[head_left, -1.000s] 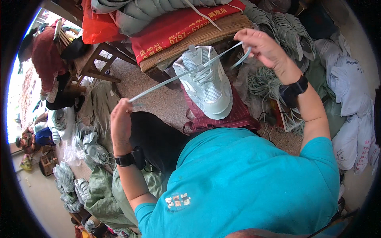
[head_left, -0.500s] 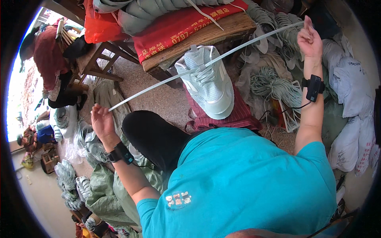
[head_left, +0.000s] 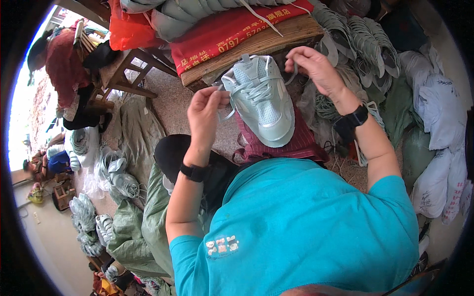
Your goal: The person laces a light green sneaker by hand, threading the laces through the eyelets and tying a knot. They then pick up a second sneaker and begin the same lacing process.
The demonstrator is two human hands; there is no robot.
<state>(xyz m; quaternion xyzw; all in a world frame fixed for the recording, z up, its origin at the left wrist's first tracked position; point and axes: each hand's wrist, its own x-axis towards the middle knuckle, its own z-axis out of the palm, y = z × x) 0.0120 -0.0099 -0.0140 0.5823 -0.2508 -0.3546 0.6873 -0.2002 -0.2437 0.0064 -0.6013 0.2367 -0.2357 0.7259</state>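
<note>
A pale grey-green sneaker upper [head_left: 264,106] rests toe toward me on a maroon striped cloth [head_left: 301,138] over my lap. A pale shoelace [head_left: 228,116] runs through its eyelets. At the shoe's left side, my left hand [head_left: 204,109] pinches one end of the lace, with a short loop hanging below the fingers. My right hand [head_left: 316,69], to the right of the shoe's collar, pinches the other end between thumb and fingers. Both hands are off the shoe itself.
Ahead stands a wooden bench [head_left: 252,47] with a red printed cloth and stacked uppers [head_left: 207,17]. More uppers [head_left: 375,44] and white sacks [head_left: 437,108] lie to the right. Another person [head_left: 69,69] sits at far left. Green sacks [head_left: 128,237] lie at lower left.
Both hands have come in from wide apart to either side of the shoe. The lace, stretched straight across before, now lies through the eyelets with slack ends.
</note>
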